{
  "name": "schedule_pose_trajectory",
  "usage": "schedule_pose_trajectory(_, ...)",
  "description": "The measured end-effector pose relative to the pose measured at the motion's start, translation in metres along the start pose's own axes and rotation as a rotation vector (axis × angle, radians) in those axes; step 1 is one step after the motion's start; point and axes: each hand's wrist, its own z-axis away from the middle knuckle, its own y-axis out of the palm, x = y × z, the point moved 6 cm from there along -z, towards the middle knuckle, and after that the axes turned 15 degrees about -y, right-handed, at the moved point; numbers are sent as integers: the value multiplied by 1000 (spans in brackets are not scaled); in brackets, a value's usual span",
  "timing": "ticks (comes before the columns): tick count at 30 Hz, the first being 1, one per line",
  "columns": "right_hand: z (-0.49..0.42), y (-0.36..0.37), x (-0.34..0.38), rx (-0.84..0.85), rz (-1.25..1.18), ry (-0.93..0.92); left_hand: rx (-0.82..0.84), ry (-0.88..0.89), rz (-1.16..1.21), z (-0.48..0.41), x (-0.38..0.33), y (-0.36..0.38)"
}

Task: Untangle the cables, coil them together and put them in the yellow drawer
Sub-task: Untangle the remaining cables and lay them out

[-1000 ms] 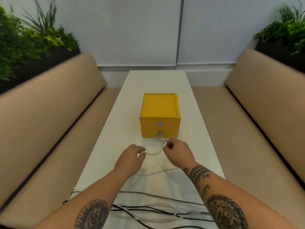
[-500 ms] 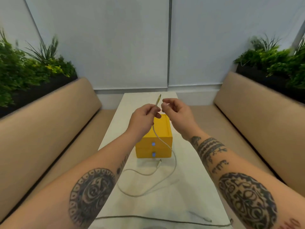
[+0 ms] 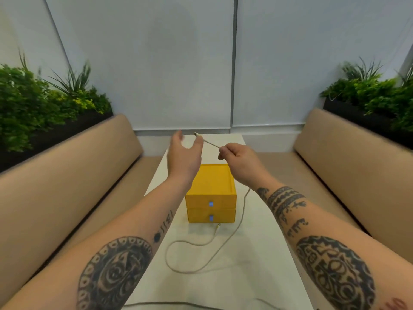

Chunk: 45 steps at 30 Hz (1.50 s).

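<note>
**Head view, both forearms raised over a long white surface (image 3: pixel 257 276).** The right hand (image 3: pixel 237 159) is curled, with thumb and forefinger pinching a white cable (image 3: pixel 242 209) a short way from its end. The free stub beyond the pinch slants up and to the left and ends in a small plug (image 3: pixel 196 134). The left hand (image 3: pixel 183 153) is spread and holds nothing, its fingers straight and apart. Its thumb tip lies just beside the raised stub, but it cannot be told whether the two touch.

Below the right hand the cable passes behind the wrist and drops along the right side of the yellow drawer unit (image 3: pixel 211 180). It then lies on the surface in one wide, loose loop toward the viewer. The loop curves back to a second plug (image 3: pixel 217 227), which rests just in front of the unit.

The unit stands in the middle of the surface. Its upper drawer (image 3: pixel 221 203) and lower drawer (image 3: pixel 223 217) are both closed, each with a small blue pull.

A dark cable (image 3: pixel 178 303) crosses the near edge of the surface, well apart from the loop.

Tan benches (image 3: pixel 67 186) flank the surface on both sides, backed by planters (image 3: pixel 44 104) of green foliage.
</note>
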Motion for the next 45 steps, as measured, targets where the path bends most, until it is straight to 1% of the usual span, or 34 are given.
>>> schedule_pose_trajectory(1, -1, -1, 0, 31, 29, -7, -124, 147, -100, 2, -5, -8)
schedule_pose_trajectory(2, -2, -1, 1, 61, 48, -16, -192, 317, -215, 7, -13, -9)
schedule_pose_trajectory(3, -3, 0, 3, 86, 55, -25, -185, 475, -365, 13, -21, -4)
schedule_pose_trajectory(4, -3, 1, 5, 108, 53, -36, -131, 581, -536, 17, -25, 6)
schedule_pose_trajectory(5, -3, 2, 7, 127, 42, -46, -43, 617, -687, 16, -23, 16)
schedule_pose_trajectory(6, -3, 3, 8, 148, 27, -55, 49, 606, -784, 17, -19, 22)
schedule_pose_trajectory(8, 0, 6, 9, 207, 7, -54, 206, 511, -785, 12, -13, 24)
schedule_pose_trajectory(9, 3, 7, 9, 237, 7, -55, 241, 482, -773, 10, -13, 22)
schedule_pose_trajectory(10, 5, 7, 8, 259, 6, -57, 249, 489, -804, 11, -15, 20)
schedule_pose_trajectory(12, 10, 2, 4, 266, 3, -48, 227, 515, -865, 10, -21, 13)
schedule_pose_trajectory(15, 16, -17, -7, 266, 46, -19, 113, 505, -873, 3, -25, -7)
schedule_pose_trajectory(20, 32, -57, -45, 212, 189, 60, -5, 393, -891, -26, -7, -39)
schedule_pose_trajectory(22, 37, -66, -52, 166, 179, 77, -14, 304, -958, -38, 4, -51)
schedule_pose_trajectory(25, 32, -64, -36, 116, 135, 16, 50, 175, -1032, -42, 15, -61)
schedule_pose_trajectory(27, 23, -55, -19, 134, 117, -34, 122, 115, -983, -34, 16, -58)
schedule_pose_trajectory(28, 19, -50, -11, 150, 115, -57, 160, 101, -915, -27, 14, -54)
schedule_pose_trajectory(29, 16, -45, -4, 165, 119, -80, 199, 87, -814, -19, 10, -48)
schedule_pose_trajectory(32, 6, -30, 12, 212, 182, -136, 364, 20, -343, 7, -5, -24)
schedule_pose_trajectory(33, 4, -26, 14, 228, 221, -151, 390, 5, -222, 13, -11, -19)
schedule_pose_trajectory(35, 0, -21, 14, 241, 288, -164, 400, 6, -84, 22, -23, -16)
schedule_pose_trajectory(37, -2, -22, 10, 243, 322, -156, 360, 45, -49, 24, -30, -17)
schedule_pose_trajectory(38, -3, -23, 8, 245, 335, -151, 307, 79, -54, 23, -33, -20)
schedule_pose_trajectory(41, -1, -27, 8, 282, 399, -136, 65, 189, -108, 17, -40, -32)
schedule_pose_trajectory(42, 0, -27, 9, 299, 409, -132, 12, 233, -142, 20, -44, -34)
schedule_pose_trajectory(43, 0, -25, 11, 307, 408, -127, 1, 297, -201, 22, -47, -32)
schedule_pose_trajectory(44, 1, -24, 14, 307, 403, -126, 37, 365, -303, 25, -49, -27)
schedule_pose_trajectory(45, 1, -22, 17, 299, 400, -126, 108, 409, -429, 30, -47, -18)
